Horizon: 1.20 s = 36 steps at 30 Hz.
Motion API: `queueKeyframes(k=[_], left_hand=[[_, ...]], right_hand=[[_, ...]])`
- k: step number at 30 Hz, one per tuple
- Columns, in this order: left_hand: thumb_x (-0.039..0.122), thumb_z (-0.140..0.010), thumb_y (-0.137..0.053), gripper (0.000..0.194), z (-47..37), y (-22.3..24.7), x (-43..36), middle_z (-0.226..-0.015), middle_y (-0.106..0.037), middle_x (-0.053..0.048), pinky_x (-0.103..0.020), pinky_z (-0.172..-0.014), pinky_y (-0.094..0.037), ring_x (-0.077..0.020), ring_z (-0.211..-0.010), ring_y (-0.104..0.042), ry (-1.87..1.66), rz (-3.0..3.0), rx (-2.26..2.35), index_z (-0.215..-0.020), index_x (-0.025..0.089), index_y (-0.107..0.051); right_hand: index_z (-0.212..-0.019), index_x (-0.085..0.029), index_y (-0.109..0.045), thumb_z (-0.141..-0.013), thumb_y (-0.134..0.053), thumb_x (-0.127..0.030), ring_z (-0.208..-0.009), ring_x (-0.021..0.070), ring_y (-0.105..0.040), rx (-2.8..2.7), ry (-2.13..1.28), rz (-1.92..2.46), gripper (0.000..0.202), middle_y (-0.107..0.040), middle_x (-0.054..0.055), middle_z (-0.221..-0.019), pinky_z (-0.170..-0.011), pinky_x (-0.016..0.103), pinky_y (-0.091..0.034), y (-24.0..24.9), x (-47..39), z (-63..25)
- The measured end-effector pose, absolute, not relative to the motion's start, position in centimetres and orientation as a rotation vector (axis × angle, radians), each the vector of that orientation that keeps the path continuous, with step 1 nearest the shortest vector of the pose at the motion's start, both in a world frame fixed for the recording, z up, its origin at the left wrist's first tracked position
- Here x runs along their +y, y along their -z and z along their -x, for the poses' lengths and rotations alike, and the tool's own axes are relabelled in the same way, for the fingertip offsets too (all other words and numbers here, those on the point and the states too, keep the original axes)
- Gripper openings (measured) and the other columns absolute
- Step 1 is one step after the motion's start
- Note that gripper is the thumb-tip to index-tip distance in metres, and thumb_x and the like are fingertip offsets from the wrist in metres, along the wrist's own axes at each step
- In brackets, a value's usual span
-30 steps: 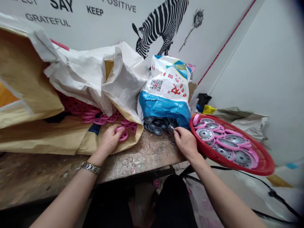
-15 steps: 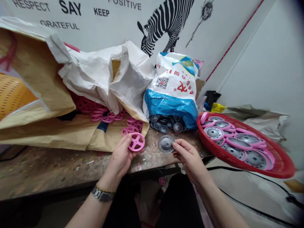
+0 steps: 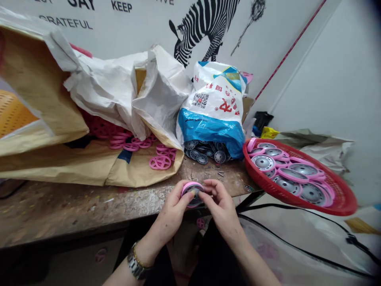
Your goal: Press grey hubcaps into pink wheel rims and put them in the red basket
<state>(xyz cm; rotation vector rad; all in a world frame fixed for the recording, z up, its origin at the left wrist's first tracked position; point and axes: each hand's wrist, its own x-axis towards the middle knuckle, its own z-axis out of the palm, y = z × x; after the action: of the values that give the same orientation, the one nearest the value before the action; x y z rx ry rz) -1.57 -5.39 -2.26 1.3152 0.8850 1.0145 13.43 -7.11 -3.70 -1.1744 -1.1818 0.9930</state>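
Near the table's front edge, my left hand [image 3: 173,206] grips a pink ring with a grey disc [image 3: 195,191] lying in it. My right hand [image 3: 219,204] closes on the other side of the same piece, its thumb pressed on the grey face. Loose pink wheels [image 3: 160,162] lie at the mouth of a paper sack [image 3: 131,169] to the left. Beyond my hands, grey discs [image 3: 202,158] spill from a blue and white bag [image 3: 212,119].
A red basket [image 3: 347,202] at the right holds several pink and grey pieces. The wooden table [image 3: 74,210] has its front edge close to my lap. Black cables [image 3: 297,206] run below the basket. A pink wheel [image 3: 101,255] lies on the floor.
My hands have come together, and the grey disc from my right hand now lies against the pink wheel from my left. The view has shifted slightly.
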Motion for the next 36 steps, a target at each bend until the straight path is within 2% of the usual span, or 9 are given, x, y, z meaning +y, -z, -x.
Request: queueKeyframes(k=[2,8,11,15,19,24,30,33,36], left_hand=[[0.033,-0.095,-0.053,0.024,1.7,2.2,-5.3,-0.112,-0.067,-0.005,-0.033,-0.095,-0.047,-0.0222,-0.108,-0.060,-0.989,-1.401,0.913,-0.114,0.022,-0.063],[0.033,-0.096,-0.051,0.030,2.1,2.6,-5.4,-0.126,-0.064,-0.009,-0.041,-0.106,-0.041,-0.0268,-0.120,-0.057,-0.989,-1.690,1.031,-0.122,0.021,-0.061],[0.031,-0.097,-0.051,0.032,2.4,2.7,-5.7,-0.121,-0.066,-0.007,-0.035,-0.095,-0.050,-0.0245,-0.111,-0.062,-0.941,-1.701,0.938,-0.126,0.023,-0.060],[0.027,-0.095,-0.055,0.023,2.2,2.8,-6.2,-0.101,-0.072,-0.005,-0.027,-0.072,-0.053,-0.0209,-0.086,-0.068,-0.941,-1.658,0.912,-0.113,0.024,-0.068],[0.028,-0.093,-0.060,0.018,1.9,2.9,-6.4,-0.088,-0.071,-0.003,-0.025,-0.066,-0.051,-0.0180,-0.072,-0.065,-1.020,-1.637,0.939,-0.105,0.024,-0.073],[0.040,-0.097,-0.054,0.029,2.0,2.6,-6.3,-0.091,-0.070,-0.005,-0.024,-0.062,-0.053,-0.0181,-0.070,-0.065,-0.903,-1.566,0.869,-0.113,0.024,-0.072],[0.046,-0.097,-0.052,0.032,1.6,2.9,-6.5,-0.073,-0.061,-0.001,-0.022,-0.052,-0.049,-0.0156,-0.058,-0.060,-0.951,-1.602,0.929,-0.096,0.021,-0.072],[0.045,-0.099,-0.049,0.033,1.2,2.7,-6.6,-0.083,-0.067,-0.004,-0.023,-0.059,-0.051,-0.0174,-0.067,-0.064,-0.893,-1.651,0.855,-0.106,0.023,-0.072],[0.041,-0.098,-0.050,0.033,0.9,2.4,-6.6,-0.096,-0.072,-0.006,-0.027,-0.074,-0.053,-0.0212,-0.083,-0.068,-0.874,-1.753,0.820,-0.122,0.025,-0.067]], right_hand=[[-0.106,-0.022,-0.066,-0.087,-0.067,-0.038,-0.090,0.0187,-0.064,-1.267,-1.033,1.159,0.025,-0.071,0.002,-0.098,-0.078,0.028,-0.048,3.5,-7.2,-13.6],[-0.086,-0.020,-0.070,-0.086,-0.067,-0.038,-0.076,0.0156,-0.057,-1.303,-1.005,1.185,0.018,-0.065,-0.001,-0.079,-0.071,0.026,-0.044,3.2,-7.4,-14.0],[-0.085,-0.020,-0.071,-0.084,-0.068,-0.035,-0.075,0.0158,-0.056,-1.281,-0.983,1.176,0.016,-0.065,-0.001,-0.077,-0.070,0.025,-0.043,3.2,-7.9,-14.0],[-0.079,-0.020,-0.070,-0.085,-0.066,-0.032,-0.074,0.0159,-0.057,-1.259,-0.994,1.173,0.014,-0.065,-0.001,-0.075,-0.070,0.025,-0.043,3.0,-8.4,-13.9],[-0.076,-0.021,-0.069,-0.084,-0.066,-0.034,-0.072,0.0161,-0.056,-1.222,-1.029,1.178,0.015,-0.063,-0.002,-0.072,-0.069,0.025,-0.043,3.1,-8.5,-13.9],[-0.077,-0.020,-0.067,-0.083,-0.066,-0.035,-0.072,0.0155,-0.053,-1.228,-1.069,1.207,0.016,-0.060,-0.002,-0.071,-0.068,0.025,-0.041,3.0,-8.5,-14.3],[-0.082,-0.019,-0.067,-0.089,-0.061,-0.034,-0.074,0.0155,-0.055,-1.357,-1.076,1.271,0.017,-0.060,-0.002,-0.074,-0.068,0.025,-0.041,2.4,-9.3,-14.8],[-0.083,-0.020,-0.068,-0.092,-0.059,-0.033,-0.075,0.0158,-0.057,-1.455,-0.987,1.303,0.018,-0.064,-0.001,-0.077,-0.069,0.025,-0.043,1.5,-10.0,-15.6],[-0.086,-0.022,-0.070,-0.093,-0.061,-0.036,-0.079,0.0183,-0.061,-1.520,-0.774,1.357,0.017,-0.069,0.001,-0.082,-0.073,0.027,-0.045,-0.6,-10.4,-18.0]])
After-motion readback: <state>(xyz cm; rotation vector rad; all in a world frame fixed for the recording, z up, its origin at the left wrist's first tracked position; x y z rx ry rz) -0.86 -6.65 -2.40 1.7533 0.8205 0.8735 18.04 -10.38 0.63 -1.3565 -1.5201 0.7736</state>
